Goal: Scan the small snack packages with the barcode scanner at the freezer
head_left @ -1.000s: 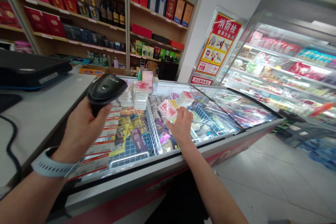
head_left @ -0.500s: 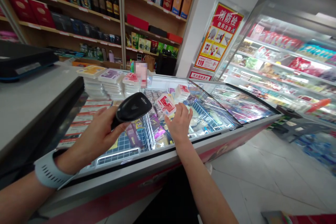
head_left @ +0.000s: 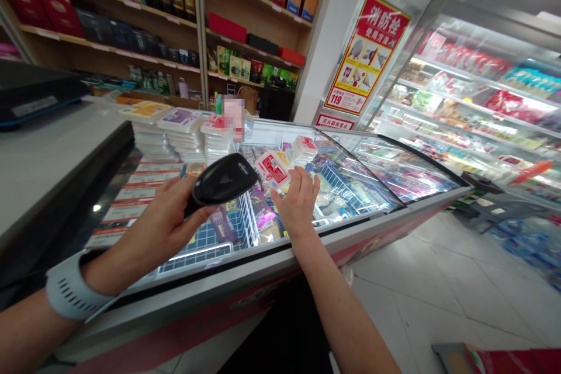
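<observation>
My left hand (head_left: 164,222), a pale watch band at its wrist, is closed around the handle of a black barcode scanner (head_left: 225,178). The scanner's head points right, over the glass-topped chest freezer. Beyond its tip lies a flat white pack with a red label (head_left: 272,169), which seems to rest on the glass. My right hand (head_left: 298,201) is beside that pack's right edge, fingers apart and slightly curled. Its thumb and fingertips are close to the pack; whether they touch it I cannot tell. A small stack of similar packs (head_left: 304,149) sits just behind.
Stacked white packs with yellow, purple and red labels (head_left: 179,120) stand along the freezer's back left. The freezer rim (head_left: 258,263) runs across in front of me. On the left is a counter (head_left: 65,158) bearing a black device (head_left: 39,93). A lit chiller (head_left: 477,93) stands right.
The view has shifted slightly, so most things appear a little further left and higher. The scanner's head has moved slightly right relative to the labelled pack. Both hands keep nearly the same pose.
</observation>
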Demonstrator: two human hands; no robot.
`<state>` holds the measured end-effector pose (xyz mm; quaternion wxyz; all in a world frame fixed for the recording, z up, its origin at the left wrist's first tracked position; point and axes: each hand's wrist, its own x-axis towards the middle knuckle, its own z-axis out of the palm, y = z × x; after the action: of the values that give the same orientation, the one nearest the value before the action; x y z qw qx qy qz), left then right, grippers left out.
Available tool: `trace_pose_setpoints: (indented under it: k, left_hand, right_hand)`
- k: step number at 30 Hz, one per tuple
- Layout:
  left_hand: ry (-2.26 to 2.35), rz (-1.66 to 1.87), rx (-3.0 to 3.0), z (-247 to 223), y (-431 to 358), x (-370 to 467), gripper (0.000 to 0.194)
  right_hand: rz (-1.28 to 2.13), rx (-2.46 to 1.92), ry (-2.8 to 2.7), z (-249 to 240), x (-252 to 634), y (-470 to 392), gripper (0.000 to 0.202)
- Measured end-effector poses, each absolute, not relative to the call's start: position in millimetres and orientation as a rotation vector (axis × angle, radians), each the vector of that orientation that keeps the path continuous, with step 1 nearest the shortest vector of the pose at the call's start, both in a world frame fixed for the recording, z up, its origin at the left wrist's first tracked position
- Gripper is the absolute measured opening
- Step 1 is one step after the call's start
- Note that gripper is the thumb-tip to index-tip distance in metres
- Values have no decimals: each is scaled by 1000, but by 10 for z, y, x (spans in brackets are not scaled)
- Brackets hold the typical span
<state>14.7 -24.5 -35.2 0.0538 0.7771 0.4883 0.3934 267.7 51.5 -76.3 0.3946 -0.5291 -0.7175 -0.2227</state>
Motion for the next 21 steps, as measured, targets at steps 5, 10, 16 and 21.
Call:
trace_pose_setpoints:
  k: [5,10,16,21]
  left_hand:
    - [1513,1174,2342,-358,-241,150,28]
    - [1487,1188,2362,-346,-232,162,29]
    - [1500,1220,2344,-358,-222,145,29]
    - [1614,1321,2212,-291,-223,118,30]
  right_hand:
    - [-555,-1324,-1828,-774,2681,524,50]
    - [-561,-1312,-1819,-763,2673,513,46]
    - [-489,-1342,-1794,-767,2684,508,51]
    - [-263,-1567,-1608,-738,2779,689,52]
